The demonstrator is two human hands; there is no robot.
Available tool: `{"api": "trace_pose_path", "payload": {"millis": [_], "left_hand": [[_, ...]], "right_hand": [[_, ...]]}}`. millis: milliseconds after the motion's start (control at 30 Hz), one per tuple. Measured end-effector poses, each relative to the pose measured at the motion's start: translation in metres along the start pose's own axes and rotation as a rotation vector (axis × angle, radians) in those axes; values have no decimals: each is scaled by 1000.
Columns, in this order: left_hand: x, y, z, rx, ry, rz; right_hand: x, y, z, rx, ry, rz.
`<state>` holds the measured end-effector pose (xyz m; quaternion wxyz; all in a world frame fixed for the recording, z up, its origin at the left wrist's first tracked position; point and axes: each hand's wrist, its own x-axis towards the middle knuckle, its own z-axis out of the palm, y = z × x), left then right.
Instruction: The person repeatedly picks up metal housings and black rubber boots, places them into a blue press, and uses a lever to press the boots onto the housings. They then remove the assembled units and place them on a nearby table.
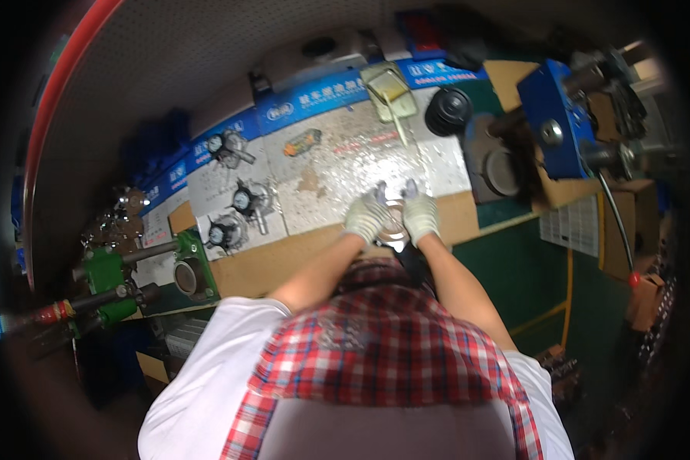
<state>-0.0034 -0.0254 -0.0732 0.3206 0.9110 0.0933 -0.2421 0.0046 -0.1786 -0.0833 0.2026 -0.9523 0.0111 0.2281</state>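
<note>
Both my hands wear pale knitted gloves and are at the bench's front edge. Between them is a round, shiny metal part [392,224] with a dark piece at its near side. My left hand [366,218] grips its left side, and my right hand [420,215] is closed on its right side. Both thumbs and fingertips point toward the far side of the bench. Gloves cover much of the part, so its exact kind is not clear.
Several metal assemblies with black round centres [245,201] lie to the left. A shallow tray [403,109] holding a brush stands at the back, beside black round pieces [448,111]. A blue fixture [552,126] flanks the right, a green clamping device [103,276] the left.
</note>
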Motion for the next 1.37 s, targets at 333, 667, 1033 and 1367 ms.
{"api": "trace_pose_path", "payload": {"millis": [333, 667, 1033, 1367], "left_hand": [[-67, 6, -100, -963, -383, 327], [-71, 44, -56, -10, 362, 1010], [-118, 55, -93, -203, 128, 556], [-119, 62, -86, -323, 186, 618]], "right_hand": [[-77, 4, -139, 1899, -396, 41], [-127, -45, -183, 1861, -416, -147], [-162, 25, -159, 977, 71, -282], [-173, -7, -115, 729, 303, -531]]}}
